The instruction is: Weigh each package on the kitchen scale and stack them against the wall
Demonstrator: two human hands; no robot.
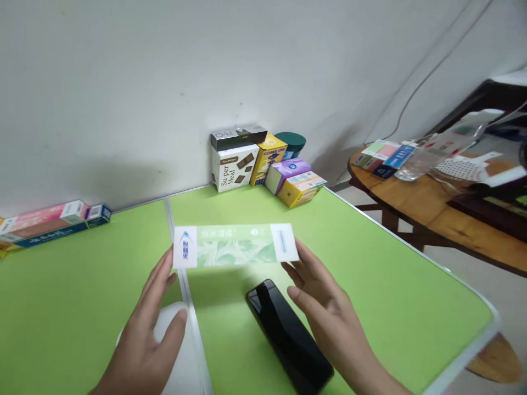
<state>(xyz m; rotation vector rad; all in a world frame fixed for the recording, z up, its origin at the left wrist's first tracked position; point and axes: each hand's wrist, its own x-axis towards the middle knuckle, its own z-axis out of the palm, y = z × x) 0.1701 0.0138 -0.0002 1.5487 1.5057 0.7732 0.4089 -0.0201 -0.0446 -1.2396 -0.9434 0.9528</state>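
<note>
A long flat box (234, 246) with a green leafy print and white ends hangs just above the green table (391, 285). It is pinched between the fingertips of both hands. My left hand (150, 329) touches its left white end with fingers stretched forward. My right hand (329, 312) touches its right white end. A black phone (288, 334) lies face up on the table below the box, between my hands. A white round object (168, 323) lies partly hidden under my left hand.
Several small boxes (263, 164) and a dark green cup (290, 144) stand by the wall at the back. A long pink and blue box (49, 222) lies at the far left. A wooden table (444, 208) with packets and a glass stands to the right.
</note>
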